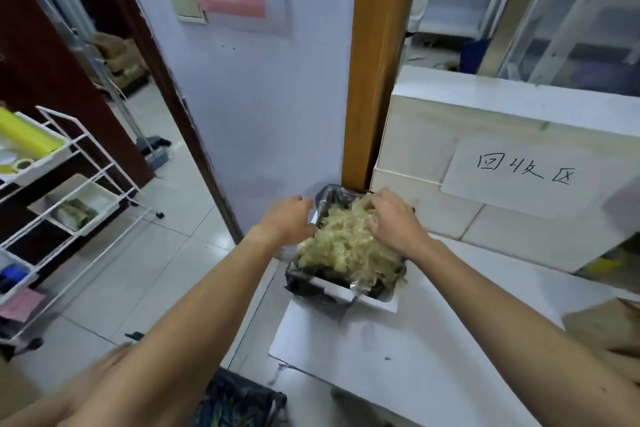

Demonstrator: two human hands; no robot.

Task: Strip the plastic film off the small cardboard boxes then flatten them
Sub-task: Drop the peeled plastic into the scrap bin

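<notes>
A heap of crumpled yellowish plastic film fills a white bin lined with a black bag, standing in the corner by a wooden post. My left hand grips the bin's left rim and bag edge, fingers curled over it. My right hand lies on top of the heap with bent fingers and thumb dug into the film. Flat brown cardboard shows at the right edge. No whole box is in view.
The bin stands against a white table top that stretches toward me. A white ledge with a handwritten paper sign rises to the right. A white wire cart stands left on the tiled floor. Another dark bag sits below.
</notes>
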